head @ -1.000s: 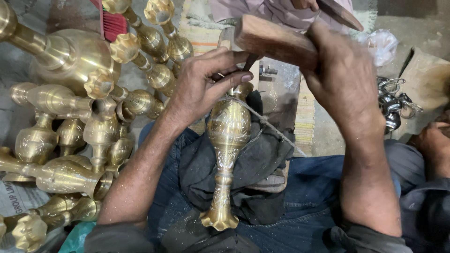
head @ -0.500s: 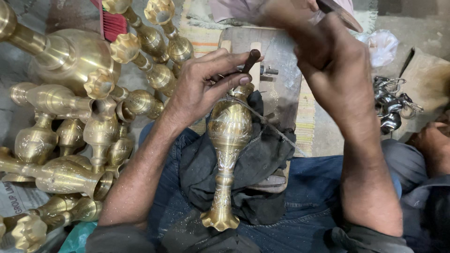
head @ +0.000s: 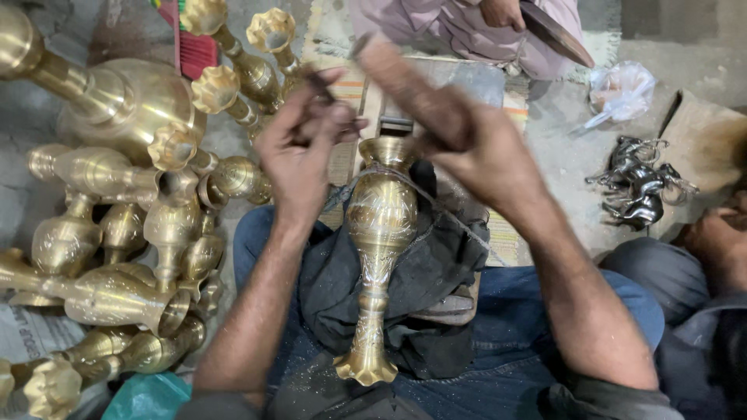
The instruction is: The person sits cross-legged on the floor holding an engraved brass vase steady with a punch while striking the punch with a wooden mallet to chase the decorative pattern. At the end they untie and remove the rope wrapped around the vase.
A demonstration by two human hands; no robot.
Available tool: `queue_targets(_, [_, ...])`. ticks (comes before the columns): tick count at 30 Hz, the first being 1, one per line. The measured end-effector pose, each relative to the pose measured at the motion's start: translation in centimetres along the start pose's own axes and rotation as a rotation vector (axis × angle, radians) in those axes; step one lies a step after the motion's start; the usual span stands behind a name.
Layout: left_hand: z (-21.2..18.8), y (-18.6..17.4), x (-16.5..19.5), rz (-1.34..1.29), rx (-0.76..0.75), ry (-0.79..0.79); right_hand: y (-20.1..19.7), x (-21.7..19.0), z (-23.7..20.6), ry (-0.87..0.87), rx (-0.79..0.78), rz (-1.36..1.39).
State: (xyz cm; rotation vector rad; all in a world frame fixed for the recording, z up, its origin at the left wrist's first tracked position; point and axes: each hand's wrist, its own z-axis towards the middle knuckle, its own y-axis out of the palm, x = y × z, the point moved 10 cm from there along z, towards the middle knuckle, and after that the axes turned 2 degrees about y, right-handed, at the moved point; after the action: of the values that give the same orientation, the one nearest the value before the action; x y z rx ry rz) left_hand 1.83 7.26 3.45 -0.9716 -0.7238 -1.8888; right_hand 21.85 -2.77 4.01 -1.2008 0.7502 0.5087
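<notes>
My left hand [head: 299, 152] pinches a thin dark metal chisel [head: 325, 89] above the engraved brass vase [head: 379, 233], which lies on black cloth [head: 443, 272] across my lap. My right hand [head: 486, 159] grips a wooden mallet [head: 401, 78] (motion-blurred) beside the vase mouth.

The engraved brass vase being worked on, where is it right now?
In the head view the engraved brass vase lies centre frame on a dark cloth over the person's lap, between the left hand and right hand.
</notes>
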Motion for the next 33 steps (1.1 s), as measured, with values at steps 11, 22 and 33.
queue_targets(11, [-1.5,4.3,1.7,0.264,-0.188,0.047,4.9,3.8,0.7,0.266,-0.409,0.512])
queue_targets(22, [-1.2,5.5,4.0,0.454,-0.309,0.22,-3.4,-1.2,0.1,-0.221,0.115,-0.176])
queue_targets(33, [-1.3,5.5,4.2,0.498,-0.294,0.205,-9.5,-6.9,-4.9,-0.411,0.469,-0.655])
